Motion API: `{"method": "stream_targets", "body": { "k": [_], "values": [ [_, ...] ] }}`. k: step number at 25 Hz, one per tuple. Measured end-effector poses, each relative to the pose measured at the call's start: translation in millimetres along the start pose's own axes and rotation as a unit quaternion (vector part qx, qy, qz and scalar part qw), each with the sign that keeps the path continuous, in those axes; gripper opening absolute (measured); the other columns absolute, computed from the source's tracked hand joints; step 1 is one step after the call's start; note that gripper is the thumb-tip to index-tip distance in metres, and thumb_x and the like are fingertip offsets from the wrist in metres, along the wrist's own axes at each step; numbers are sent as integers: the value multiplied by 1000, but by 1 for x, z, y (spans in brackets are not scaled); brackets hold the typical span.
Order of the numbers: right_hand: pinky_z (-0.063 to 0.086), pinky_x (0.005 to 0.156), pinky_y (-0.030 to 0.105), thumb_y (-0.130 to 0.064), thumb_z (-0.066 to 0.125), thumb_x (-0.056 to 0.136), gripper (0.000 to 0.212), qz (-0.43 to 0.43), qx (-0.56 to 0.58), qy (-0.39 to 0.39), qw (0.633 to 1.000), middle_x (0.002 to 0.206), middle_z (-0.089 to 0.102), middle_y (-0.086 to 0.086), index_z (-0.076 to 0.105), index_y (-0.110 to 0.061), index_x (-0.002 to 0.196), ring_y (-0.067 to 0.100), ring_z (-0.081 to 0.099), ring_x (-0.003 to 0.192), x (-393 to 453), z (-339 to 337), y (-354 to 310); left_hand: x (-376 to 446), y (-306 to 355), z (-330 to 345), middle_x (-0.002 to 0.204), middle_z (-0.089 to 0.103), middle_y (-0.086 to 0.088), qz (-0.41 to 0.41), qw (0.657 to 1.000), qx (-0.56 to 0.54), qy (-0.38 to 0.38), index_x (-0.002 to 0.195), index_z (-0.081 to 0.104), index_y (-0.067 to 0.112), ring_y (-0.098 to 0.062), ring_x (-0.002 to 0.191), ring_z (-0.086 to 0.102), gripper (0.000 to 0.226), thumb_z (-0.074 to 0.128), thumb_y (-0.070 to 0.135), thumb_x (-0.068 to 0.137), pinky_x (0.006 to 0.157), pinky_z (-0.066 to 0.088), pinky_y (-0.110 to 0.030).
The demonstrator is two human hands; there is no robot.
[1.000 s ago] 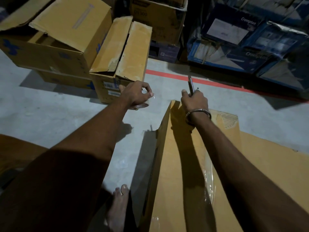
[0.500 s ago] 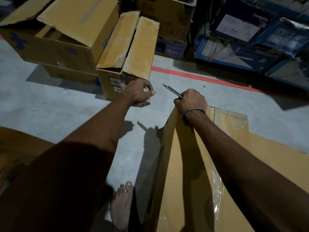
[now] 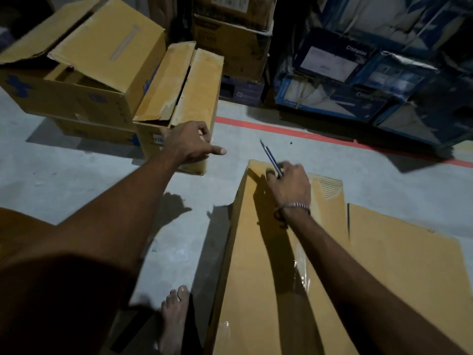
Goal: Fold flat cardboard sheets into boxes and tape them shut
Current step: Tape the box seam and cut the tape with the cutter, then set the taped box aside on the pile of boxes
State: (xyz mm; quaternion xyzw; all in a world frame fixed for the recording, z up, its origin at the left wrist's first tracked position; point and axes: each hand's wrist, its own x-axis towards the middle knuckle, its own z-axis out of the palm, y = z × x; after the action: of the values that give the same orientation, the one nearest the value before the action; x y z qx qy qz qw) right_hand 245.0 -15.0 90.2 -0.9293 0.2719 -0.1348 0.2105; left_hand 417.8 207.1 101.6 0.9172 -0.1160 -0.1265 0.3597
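The right hand now rests on the far end of the folded cardboard box, its fingers curled round a slim cutter whose blade tips toward eleven o'clock; a second ago it stood upright above the hand. The left hand has drifted toward ten o'clock, thumb out, other fingers loosely curled; whether it still pinches a scrap of tape I cannot tell. The box lies on the floor at five o'clock, clear tape along its seam. The cut looks finished, so sealing seems nearly done.
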Motion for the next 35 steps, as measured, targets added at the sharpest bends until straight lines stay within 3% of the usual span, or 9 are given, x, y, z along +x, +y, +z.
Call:
{"method": "stream_targets", "body": {
  "k": [4,8,11,13,16,19,23,29,35],
  "values": [
    [62,63,38,-42,63,93,16,70,70,-37,994,88,67,0,69,-28,100,14,66,70,-74,-30,61,-25,29,-6,93,69,8,40,987,144,57,81,61,29,-23,97,59,59,79,81,59,108,31,-59],
    [57,71,33,-31,71,93,13,164,151,-71,972,88,69,-1,66,-25,102,17,67,77,-140,-85,85,-69,54,-1,99,74,4,80,984,153,42,86,66,32,-28,102,64,32,70,60,72,98,37,-50],
    [58,70,37,-20,69,92,22,290,250,-150,911,94,70,4,61,-20,112,22,69,79,-160,-111,81,-116,71,1,92,77,1,101,978,165,78,94,75,29,-27,95,67,25,65,51,86,88,35,-42],
    [49,52,30,-7,65,90,22,335,326,-205,860,85,66,7,64,-7,112,19,61,62,-166,-132,64,-149,83,-3,93,79,-2,118,972,174,101,97,80,27,-27,88,70,37,55,52,85,82,48,-38],
    [36,47,28,0,68,85,13,297,351,-260,849,70,58,9,70,5,97,17,50,51,-173,-164,30,-194,102,-14,95,77,-2,138,972,151,114,97,81,26,-24,83,70,33,57,47,89,71,55,-36],
    [36,46,28,6,65,86,12,269,397,-262,838,64,66,8,66,5,98,18,54,54,-173,-191,-14,-226,113,-32,98,71,-1,148,980,44,125,99,78,25,-21,89,66,20,62,36,95,75,54,-37],
    [47,55,29,-6,49,103,11,208,450,-290,819,99,73,15,60,-6,105,20,67,74,-178,-206,-96,-268,94,-96,100,71,-4,81,975,-197,69,98,70,19,-23,96,66,8,65,24,102,75,55,-38],
    [48,53,28,6,59,90,20,131,446,-322,825,80,64,12,71,-10,91,18,59,55,-221,-156,-222,-350,-44,-192,101,71,-1,71,977,40,196,104,77,24,-19,98,63,23,55,31,97,82,49,-34],
    [64,81,38,-22,71,63,8,103,374,-358,849,82,78,-6,78,-26,66,23,75,88,-305,-66,-320,-433,-156,-208,113,61,-13,-27,946,189,263,129,71,12,-33,99,61,36,61,8,95,88,52,-45]
  ]
}}
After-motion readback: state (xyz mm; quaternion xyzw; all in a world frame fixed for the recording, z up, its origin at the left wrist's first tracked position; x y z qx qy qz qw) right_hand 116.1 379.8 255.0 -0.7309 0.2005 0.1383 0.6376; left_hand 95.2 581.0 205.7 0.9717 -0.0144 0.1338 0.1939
